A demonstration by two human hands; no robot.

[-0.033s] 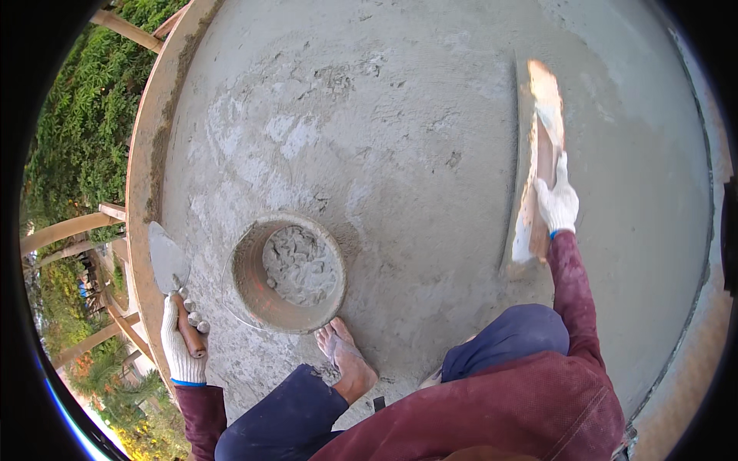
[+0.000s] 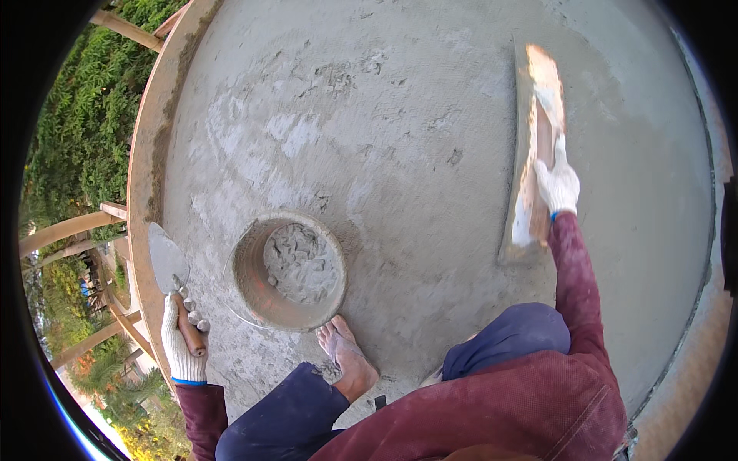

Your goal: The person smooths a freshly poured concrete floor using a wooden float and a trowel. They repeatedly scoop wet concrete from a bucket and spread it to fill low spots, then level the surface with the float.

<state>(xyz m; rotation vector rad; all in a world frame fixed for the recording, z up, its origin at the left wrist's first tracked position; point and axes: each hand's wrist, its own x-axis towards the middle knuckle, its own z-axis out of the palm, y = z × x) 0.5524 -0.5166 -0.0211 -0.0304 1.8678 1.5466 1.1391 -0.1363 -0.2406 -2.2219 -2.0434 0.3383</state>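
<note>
My right hand [image 2: 558, 183], in a white knit glove, is wrapped round the grip of a long wooden float [image 2: 544, 77]. The float lies on wet grey concrete [image 2: 415, 154], its long side running away from me. At the left, my gloved left hand [image 2: 178, 342] is closed round the wooden handle of a pointed trowel [image 2: 167, 257]. The trowel's blade is smeared grey and points away from me, near the slab's left edge. Between my hands stands a round bucket [image 2: 247, 288], partly filled with lumpy grey mortar [image 2: 304, 265].
A wooden form board [image 2: 146, 131] borders the slab on the left, with timber braces [image 2: 69, 230] and greenery beyond and below. A raised edge [image 2: 703, 307] curves along the right. My bare foot [image 2: 350, 361] rests on the concrete against the bucket.
My right hand has slid the float a little farther away from me over the concrete. My left hand, the trowel and the bucket stay practically in place.
</note>
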